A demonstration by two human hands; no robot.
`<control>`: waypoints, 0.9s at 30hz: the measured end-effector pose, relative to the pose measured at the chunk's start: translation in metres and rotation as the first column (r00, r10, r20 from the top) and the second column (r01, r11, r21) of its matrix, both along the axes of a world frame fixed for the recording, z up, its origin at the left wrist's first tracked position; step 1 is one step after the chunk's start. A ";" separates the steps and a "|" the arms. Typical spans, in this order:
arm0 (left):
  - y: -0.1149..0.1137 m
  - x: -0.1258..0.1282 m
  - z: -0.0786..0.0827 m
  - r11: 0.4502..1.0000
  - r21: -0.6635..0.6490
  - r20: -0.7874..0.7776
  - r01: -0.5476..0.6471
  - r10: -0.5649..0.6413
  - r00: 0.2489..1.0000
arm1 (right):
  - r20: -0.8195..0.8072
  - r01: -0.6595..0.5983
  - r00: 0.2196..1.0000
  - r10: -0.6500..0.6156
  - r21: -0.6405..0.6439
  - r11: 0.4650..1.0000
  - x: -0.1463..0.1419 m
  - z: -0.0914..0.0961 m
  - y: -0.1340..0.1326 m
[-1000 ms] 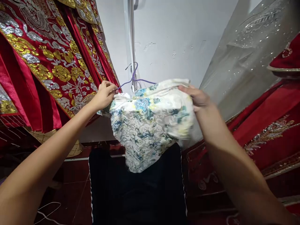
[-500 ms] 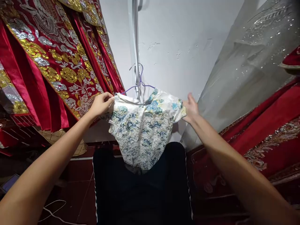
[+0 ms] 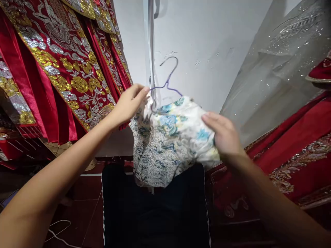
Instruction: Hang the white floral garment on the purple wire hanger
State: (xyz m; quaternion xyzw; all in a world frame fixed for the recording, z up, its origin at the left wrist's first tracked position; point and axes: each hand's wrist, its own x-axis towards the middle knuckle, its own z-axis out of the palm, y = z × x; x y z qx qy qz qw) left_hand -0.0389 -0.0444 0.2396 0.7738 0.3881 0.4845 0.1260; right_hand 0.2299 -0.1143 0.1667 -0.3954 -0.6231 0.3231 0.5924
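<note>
A small white garment point(image 3: 165, 141) with a blue, green and yellow floral pattern hangs on a thin purple wire hanger point(image 3: 169, 79), tilted up to the right. My left hand point(image 3: 128, 105) pinches the garment's left shoulder near the hanger. On the right shoulder and sleeve, my right hand point(image 3: 223, 136) lies with its fingers curled over the cloth, bunching it. The hanger's hook is free in the air in front of a white wall.
Red robes with gold and silver embroidery point(image 3: 59, 65) hang at the left. A grey sequinned fabric point(image 3: 271, 65) and more red embroidered cloth point(image 3: 297, 148) hang at the right. A black cloth point(image 3: 155, 213) lies below. White cable point(image 3: 58, 230) lies on the dark red floor.
The hanger has risen and tilted. My left hand moved right and up along the shoulder. My right hand, open at the sleeve edge before, now covers and bunches the right side.
</note>
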 end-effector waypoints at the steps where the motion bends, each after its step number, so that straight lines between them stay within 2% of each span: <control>1: -0.014 0.007 -0.004 0.983 -0.142 0.090 0.119 -0.107 0.990 | 0.058 -0.033 0.998 0.030 0.058 0.998 -0.011 -0.009 -0.016; 2: -0.029 0.013 -0.010 0.934 -0.272 0.201 0.231 -0.180 0.963 | 0.204 -0.140 0.972 0.113 0.121 0.983 -0.023 -0.017 -0.030; 3: -0.044 0.017 -0.017 0.867 -0.375 0.315 0.327 -0.212 0.925 | 0.399 -0.317 0.890 0.221 0.191 0.929 -0.034 -0.025 -0.040; 4: -0.058 0.018 -0.024 0.797 -0.451 0.413 0.402 -0.214 0.885 | 0.575 -0.485 0.770 0.276 0.247 0.839 -0.044 -0.032 -0.047; 5: -0.071 0.016 -0.030 0.730 -0.511 0.482 0.454 -0.194 0.855 | 0.709 -0.611 0.650 0.274 0.273 0.743 -0.052 -0.037 -0.048; 6: -0.082 0.011 -0.036 0.673 -0.563 0.520 0.480 -0.163 0.838 | 0.782 -0.682 0.576 0.238 0.300 0.666 -0.056 -0.041 -0.045; 7: -0.092 0.003 -0.040 0.625 -0.612 0.528 0.485 -0.133 0.839 | 0.798 -0.692 0.572 0.192 0.343 0.635 -0.058 -0.042 -0.037; 8: -0.100 -0.008 -0.042 0.591 -0.657 0.509 0.467 -0.109 0.854 | 0.765 -0.640 0.628 0.145 0.401 0.655 -0.058 -0.042 -0.026; 9: -0.106 -0.019 -0.042 0.572 -0.699 0.463 0.429 -0.095 0.881 | 0.700 -0.542 0.707 0.096 0.450 0.709 -0.055 -0.040 -0.011; 10: -0.109 -0.031 -0.040 0.572 -0.730 0.394 0.374 -0.094 0.914 | 0.620 -0.418 0.784 0.044 0.474 0.775 -0.052 -0.037 0.005; 11: -0.109 -0.042 -0.036 0.597 -0.741 0.309 0.307 -0.102 0.946 | 0.548 -0.290 0.836 -0.016 0.468 0.835 -0.048 -0.034 0.022; 12: -0.106 -0.052 -0.031 0.645 -0.727 0.216 0.237 -0.113 0.970 | 0.513 -0.203 0.857 -0.052 0.429 0.880 -0.043 -0.031 0.038; 13: -0.101 -0.061 -0.025 0.708 -0.685 0.121 0.170 -0.120 0.985 | 0.506 -0.182 0.862 -0.035 0.373 0.910 -0.040 -0.028 0.052; 15: -0.084 -0.075 -0.014 0.852 -0.522 -0.058 0.043 -0.086 0.995 | 0.536 -0.284 0.830 0.152 0.171 0.944 -0.035 -0.024 0.074; 17: -0.063 -0.082 -0.009 0.962 -0.254 -0.173 -0.098 0.054 0.983 | 0.480 -0.385 0.808 0.342 -0.011 0.923 -0.034 -0.023 0.088; 18: -0.053 -0.084 -0.008 0.981 -0.095 -0.194 -0.170 0.149 0.970 | 0.416 -0.397 0.824 0.383 -0.056 0.916 -0.034 -0.022 0.093; 19: -0.044 -0.084 -0.009 0.970 0.067 -0.189 -0.234 0.243 0.951 | 0.336 -0.384 0.861 0.383 -0.067 0.921 -0.035 -0.021 0.097; 21: -0.030 -0.082 -0.015 0.885 0.332 -0.122 -0.326 0.383 0.915 | 0.142 -0.317 0.936 0.322 -0.056 0.947 -0.034 -0.014 0.108; 22: -0.026 -0.079 -0.021 0.840 0.416 -0.086 -0.348 0.417 0.905 | 0.047 -0.281 0.958 0.284 -0.056 0.958 -0.033 -0.009 0.114; 23: -0.024 -0.075 -0.028 0.811 0.470 -0.062 -0.348 0.424 0.903 | -0.036 -0.247 0.969 0.245 -0.053 0.968 -0.031 -0.003 0.121; 24: -0.023 -0.069 -0.036 0.805 0.495 -0.062 -0.327 0.407 0.911 | -0.104 -0.213 0.973 0.207 -0.044 0.976 -0.027 0.004 0.127; 25: -0.022 -0.063 -0.047 0.826 0.488 -0.093 -0.281 0.369 0.925 | -0.152 -0.181 0.973 0.174 -0.031 0.983 -0.022 0.010 0.133; 27: -0.022 -0.049 -0.073 0.914 0.373 -0.227 -0.157 0.254 0.940 | -0.192 -0.128 0.974 0.123 -0.012 0.992 -0.011 0.021 0.140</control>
